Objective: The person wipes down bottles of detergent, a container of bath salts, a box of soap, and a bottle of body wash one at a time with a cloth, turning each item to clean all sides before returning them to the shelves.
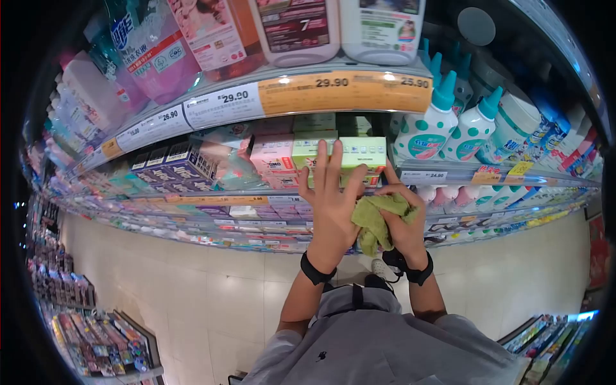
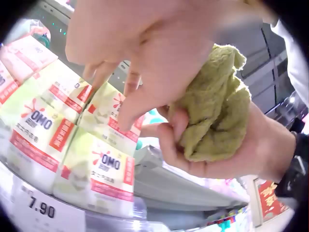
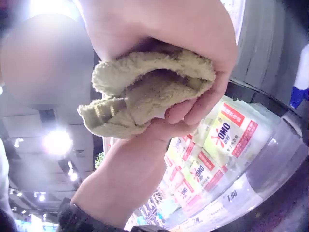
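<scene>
My left hand reaches over the pale green OMO boxes on the middle shelf, its fingers spread with the tips at their fronts. In the left wrist view, the fingers lie close against the upper green boxes, which are stacked two high. My right hand grips a crumpled olive-green cloth beside the left hand. Some of its fingers reach up to the right end of the green boxes. The right wrist view shows the folded cloth bunched in the curled fingers.
Pink OMO boxes stand left of the green ones, with dark purple boxes further left. White bottles with teal caps stand to the right. An upper shelf edge with price tags overhangs the boxes, with large bottles above it.
</scene>
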The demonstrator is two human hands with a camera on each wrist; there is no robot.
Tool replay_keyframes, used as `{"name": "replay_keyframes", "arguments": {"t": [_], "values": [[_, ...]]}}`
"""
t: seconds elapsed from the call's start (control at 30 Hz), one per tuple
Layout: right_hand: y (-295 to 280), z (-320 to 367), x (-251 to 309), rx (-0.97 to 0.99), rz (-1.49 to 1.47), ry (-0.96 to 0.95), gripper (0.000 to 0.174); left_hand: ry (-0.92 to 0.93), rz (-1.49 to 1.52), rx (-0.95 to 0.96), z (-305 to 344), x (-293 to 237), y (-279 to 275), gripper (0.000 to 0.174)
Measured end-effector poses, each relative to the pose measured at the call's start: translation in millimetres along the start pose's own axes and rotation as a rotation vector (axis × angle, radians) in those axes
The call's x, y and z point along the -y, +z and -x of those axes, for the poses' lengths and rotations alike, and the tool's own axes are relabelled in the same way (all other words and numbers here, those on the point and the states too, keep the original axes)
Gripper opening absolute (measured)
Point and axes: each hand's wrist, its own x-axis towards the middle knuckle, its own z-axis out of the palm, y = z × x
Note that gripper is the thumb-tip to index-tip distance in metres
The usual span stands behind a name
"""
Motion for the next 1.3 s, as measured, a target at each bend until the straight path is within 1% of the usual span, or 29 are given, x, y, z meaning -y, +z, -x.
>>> {"name": "replay_keyframes", "arguments": {"t": [0.17, 0.2, 0.27, 0.3, 0.33, 0.37, 0.4, 0.43, 0.5, 0.53, 0.57, 0.6, 0.63, 0.67, 0.7, 0.73, 0.77, 0.8, 0.83, 0.87, 0.9, 0.93, 1.03, 1.07, 1.1, 1.17, 1.2, 1.27, 1.3], "values": [[18, 17, -5, -0.208, 0.063, -0.007, 0.015, 0.090, 0.183, -0.055, 11, 21, 5, 0.042], [20, 19, -10, -0.243, 0.055, -0.057, 0.014, 0.146, 0.274, -0.095, 11, 21, 5, 0.054], [23, 21, -13, -0.325, 0.048, -0.176, 0.013, 0.115, 0.552, -0.128, 15, 20, 11, 0.064], [22, 27, -11, -0.328, 0.011, -0.158, 0.012, 0.096, 0.691, -0.139, 16, 17, 10, 0.069], [17, 35, -10, -0.332, -0.024, -0.137, 0.012, 0.000, 0.780, -0.062, 17, 11, 5, 0.081], [14, 40, -8, -0.334, -0.059, -0.115, 0.012, 0.062, 0.730, -0.107, 16, 11, 3, 0.083], [16, 41, -6, -0.338, 0.006, -0.213, 0.015, 0.119, 0.677, -0.153, 16, 12, 1, 0.086], [21, 43, -2, -0.307, -0.101, -0.261, 0.017, 0.176, 0.620, -0.198, 14, 12, 1, 0.088], [29, 43, 12, -0.231, -0.323, -0.367, 0.020, 0.170, 0.849, -0.381, 12, 13, 14, 0.107], [29, 40, 21, -0.177, -0.281, -0.394, 0.024, 0.047, 1.022, -0.385, 14, 6, 12, 0.109], [26, 36, 26, -0.141, -0.187, -0.380, 0.024, -0.078, 1.195, -0.387, 15, -3, 7, 0.111], [22, 32, 32, -0.105, -0.091, -0.365, 0.025, -0.269, 1.297, -0.389, 13, -12, 0, 0.109], [17, 29, 35, -0.069, 0.004, -0.355, 0.025, -0.289, 1.348, -0.318, 15, -12, 2, 0.109], [7, 28, 33, 0.013, 0.018, -0.369, 0.024, -0.305, 1.396, -0.250, 16, -9, 4, 0.108], [3, 27, 35, 0.025, -0.091, -0.390, 0.024, -0.320, 1.441, -0.186, 13, -9, 4, 0.108], [0, 28, 38, 0.039, -0.201, -0.402, 0.025, -0.330, 1.432, -0.248, 12, -15, 2, 0.108], [-4, 28, 38, 0.051, -0.313, -0.404, 0.027, -0.216, 1.345, -0.260, 11, -19, -5, 0.107], [-13, 27, 30, 0.067, -0.317, -0.485, 0.033, -0.112, 1.253, -0.264, 12, -20, -15, 0.105], [-18, 27, 31, 0.041, -0.323, -0.486, 0.035, -0.014, 1.159, -0.257, 12, -24, -25, 0.104], [-21, 26, 34, 0.011, -0.328, -0.487, 0.036, -0.004, 1.106, -0.286, 14, -34, -38, 0.106], [-24, 23, 38, -0.021, -0.332, -0.492, 0.038, 0.086, 1.123, -0.370, 18, -33, -35, 0.096], [-28, 18, 42, 0.004, -0.276, -0.534, 0.042, 0.179, 1.134, -0.451, 20, -32, -34, 0.087], [-34, -1, 53, -0.098, -0.245, -0.708, 0.039, 0.163, 1.069, -0.699, 23, -49, -39, 0.051], [-32, -1, 58, -0.138, -0.258, -0.706, 0.037, 0.194, 1.093, -0.743, 23, -49, -37, 0.047], [-31, 2, 65, -0.148, -0.280, -0.694, 0.036, 0.194, 1.121, -0.704, 26, -48, -40, 0.043], [-32, 8, 81, -0.043, -0.365, -0.632, 0.036, 0.189, 1.176, -0.627, 32, -46, -47, 0.034], [-27, 9, 90, 0.020, -0.312, -0.633, 0.036, 0.190, 1.184, -0.608, 29, -46, -46, 0.032], [-4, 1, 107, 0.083, 0.174, -0.808, 0.028, 0.191, 1.136, -0.445, 33, -32, -51, 0.037], [6, 8, 103, 0.046, 0.399, -0.855, 0.023, 0.193, 1.106, -0.364, 36, -25, -53, 0.040]]}}
